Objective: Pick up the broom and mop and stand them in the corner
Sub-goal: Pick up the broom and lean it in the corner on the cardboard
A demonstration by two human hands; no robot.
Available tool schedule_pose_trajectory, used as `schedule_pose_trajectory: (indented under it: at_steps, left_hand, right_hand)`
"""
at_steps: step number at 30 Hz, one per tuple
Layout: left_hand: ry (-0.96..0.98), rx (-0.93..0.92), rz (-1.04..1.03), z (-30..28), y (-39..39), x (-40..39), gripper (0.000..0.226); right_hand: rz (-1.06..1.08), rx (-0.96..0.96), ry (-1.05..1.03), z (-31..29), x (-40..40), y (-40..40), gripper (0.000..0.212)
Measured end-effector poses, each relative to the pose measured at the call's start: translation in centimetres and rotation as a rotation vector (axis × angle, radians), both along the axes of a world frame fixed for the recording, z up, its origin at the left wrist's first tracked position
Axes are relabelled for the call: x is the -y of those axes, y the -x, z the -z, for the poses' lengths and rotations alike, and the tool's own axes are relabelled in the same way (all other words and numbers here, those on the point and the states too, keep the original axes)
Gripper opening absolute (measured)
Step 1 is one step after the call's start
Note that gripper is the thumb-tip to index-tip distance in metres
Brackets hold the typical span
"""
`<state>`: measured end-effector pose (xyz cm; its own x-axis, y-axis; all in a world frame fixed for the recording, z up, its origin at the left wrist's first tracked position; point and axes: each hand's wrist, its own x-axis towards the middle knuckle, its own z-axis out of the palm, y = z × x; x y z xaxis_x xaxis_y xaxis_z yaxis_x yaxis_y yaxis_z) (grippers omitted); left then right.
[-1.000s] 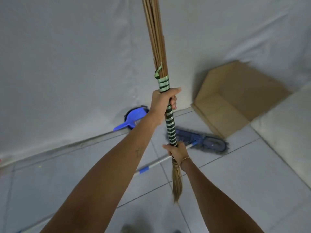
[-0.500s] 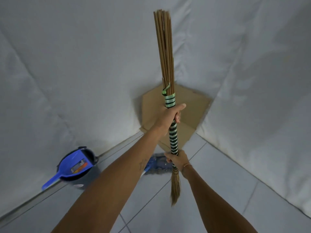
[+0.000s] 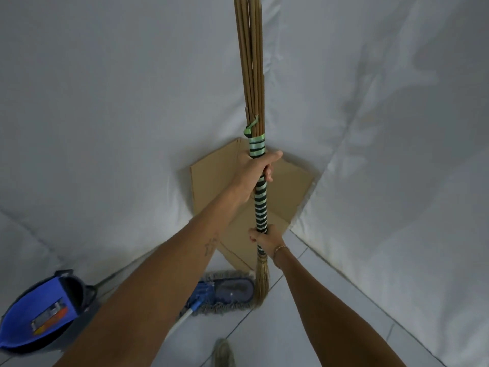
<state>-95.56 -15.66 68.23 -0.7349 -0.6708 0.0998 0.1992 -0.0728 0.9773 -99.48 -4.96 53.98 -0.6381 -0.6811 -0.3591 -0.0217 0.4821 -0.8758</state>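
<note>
The bundled brown-stick broom with green-and-black striped binding (image 3: 260, 207) stands near vertical, sticks up, tuft down. The left hand (image 3: 255, 176) wraps the binding above; the right hand (image 3: 266, 238) clasps it below. Beyond the hands, brown cardboard (image 3: 214, 181) fills the white corner; below them a blue flat mop (image 3: 225, 290) lies on the pale tiled floor (image 3: 330, 300).

One broom (image 3: 251, 107), one mop (image 3: 225, 290), one cardboard sheet (image 3: 211, 178), one blue dustpan (image 3: 39, 311), two hands, and at the bottom edge perhaps one shoe (image 3: 223, 352).
</note>
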Motion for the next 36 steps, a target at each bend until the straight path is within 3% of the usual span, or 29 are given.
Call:
schedule_pose_trajectory:
  at_steps: [6, 10, 15, 21, 27, 36]
  left_hand:
    - [0.022, 0.024, 0.002, -0.4, 10.0, 7.1, 0.035]
    - [0.064, 0.038, 0.014, -0.4, 15.4, 11.0, 0.037]
    - [0.086, 0.042, -0.04, 1.8, 23.9, 17.1, 0.037]
    - [0.036, 0.133, -0.229, 6.7, 36.6, 26.0, 0.038]
    - [-0.026, 0.268, -0.335, 13.1, 46.9, 35.6, 0.041]
    - [-0.112, 0.387, -0.451, 26.2, 52.7, 45.6, 0.04]
  right_hand:
    - [0.0, 0.0, -0.038, -0.3, 7.0, 10.4, 0.032]
    - [-0.03, 0.022, -0.039, -0.4, 11.2, 16.7, 0.023]
    - [-0.058, 0.035, -0.053, 2.3, 18.1, 25.5, 0.04]
    - [-0.173, 0.022, -0.162, 7.1, 28.1, 37.7, 0.034]
    - [-0.419, -0.205, -0.338, 13.0, 37.7, 48.4, 0.039]
    - [-0.493, 0.006, -0.263, 24.1, 47.2, 54.5, 0.024]
